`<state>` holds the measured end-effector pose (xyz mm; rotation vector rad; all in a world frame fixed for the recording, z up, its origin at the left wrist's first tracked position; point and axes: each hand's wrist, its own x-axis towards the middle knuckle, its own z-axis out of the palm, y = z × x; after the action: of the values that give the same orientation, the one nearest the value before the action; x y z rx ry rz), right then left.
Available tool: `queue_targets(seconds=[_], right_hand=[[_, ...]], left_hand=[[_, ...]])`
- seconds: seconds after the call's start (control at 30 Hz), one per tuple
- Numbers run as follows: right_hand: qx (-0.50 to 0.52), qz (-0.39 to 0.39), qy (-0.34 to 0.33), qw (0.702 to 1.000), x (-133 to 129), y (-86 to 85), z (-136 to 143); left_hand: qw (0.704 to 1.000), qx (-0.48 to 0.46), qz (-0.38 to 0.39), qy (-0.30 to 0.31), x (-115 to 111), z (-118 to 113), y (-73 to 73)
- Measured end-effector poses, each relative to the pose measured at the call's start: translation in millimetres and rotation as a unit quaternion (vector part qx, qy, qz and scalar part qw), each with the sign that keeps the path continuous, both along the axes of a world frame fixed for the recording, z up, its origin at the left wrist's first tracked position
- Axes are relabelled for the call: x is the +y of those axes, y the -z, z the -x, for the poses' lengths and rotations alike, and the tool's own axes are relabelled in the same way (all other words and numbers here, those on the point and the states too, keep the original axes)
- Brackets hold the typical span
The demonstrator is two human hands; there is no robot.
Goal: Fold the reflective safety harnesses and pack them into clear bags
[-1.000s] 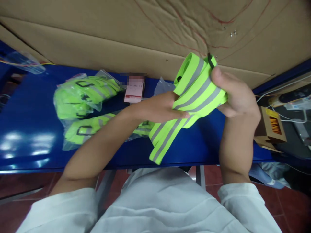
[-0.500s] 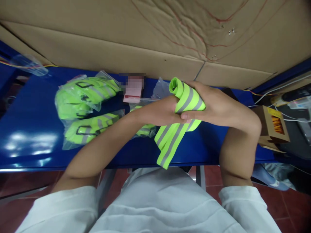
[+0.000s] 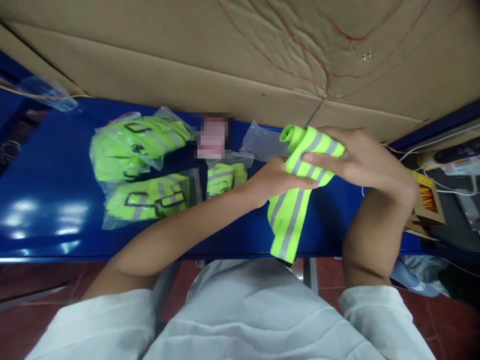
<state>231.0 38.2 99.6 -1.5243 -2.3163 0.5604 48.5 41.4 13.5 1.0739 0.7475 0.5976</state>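
A neon-yellow reflective strap with grey stripes is partly rolled up between my hands, above the blue table. My left hand grips the roll from the left and below, its thumb lying across the strap. From the right, my right hand is closed round the upper part of the roll, thumb pressed on the front. The strap's loose end hangs down toward the table's front edge. Some of the fingers are hidden behind the fabric.
Clear bags of similar yellow straps lie on the blue table at left; a smaller bagged strap lies mid-table. Behind are a pink pack and a flat clear bag. A cardboard box stands at right.
Both hands and the rolled strap have shifted to the right in view. The roll has turned, and the hanging end now points more straight down.
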Motion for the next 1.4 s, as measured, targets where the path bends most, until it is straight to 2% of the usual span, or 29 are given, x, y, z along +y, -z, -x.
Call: queue_targets(seconds=[0.1,0.2,0.3,0.43,0.53,0.63,0.73,0.83,0.97,1.13,1.2,1.3,1.4], right_hand=[[0.047,0.018,-0.002,0.999,-5,-10.8,-9],[0.098,0.048,-0.028,0.994,-11,-18.1,-14],[0.155,0.063,-0.01,0.986,-16,-19.1,-12],[0.243,0.051,0.075,0.966,-17,-11.7,-6],[0.337,0.074,0.108,0.933,-14,-4.6,-3],[0.424,0.091,0.113,0.894,-9,0.2,0],[0.471,0.107,0.123,0.867,-3,2.6,7],[0.482,0.089,0.14,0.86,1,4.7,14],[0.495,0.073,0.155,0.852,4,10.2,15],[0.469,0.13,0.136,0.863,10,18.5,15],[0.45,0.08,0.14,0.879,14,20.3,19],[0.388,-0.054,0.141,0.909,14,19.3,21],[0.251,-0.137,0.095,0.954,6,14.5,16]], left_hand=[[0.995,-0.081,-0.014,0.056,-4,0,-0.7],[0.975,-0.148,-0.065,0.15,-2,6,-7.0],[0.96,-0.123,-0.109,0.227,6,17,-17.0],[0.959,-0.018,-0.184,0.217,20,31,-27.6],[0.955,-0.013,-0.199,0.22,26,37,-32.9],[0.952,-0.01,-0.189,0.239,28,41,-38.4],[0.957,0.012,-0.179,0.23,29,45,-41.2],[0.967,0.025,-0.148,0.203,32,45,-38.9],[0.968,-0.008,-0.127,0.215,33,42,-33.4],[0.961,-0.078,-0.201,0.173,29,40,-30.6],[0.96,-0.077,-0.221,0.157,29,39,-28.5],[0.963,-0.054,-0.228,0.13,34,36,-23.8],[0.971,-0.026,-0.212,0.104,37,34,-20.8]])
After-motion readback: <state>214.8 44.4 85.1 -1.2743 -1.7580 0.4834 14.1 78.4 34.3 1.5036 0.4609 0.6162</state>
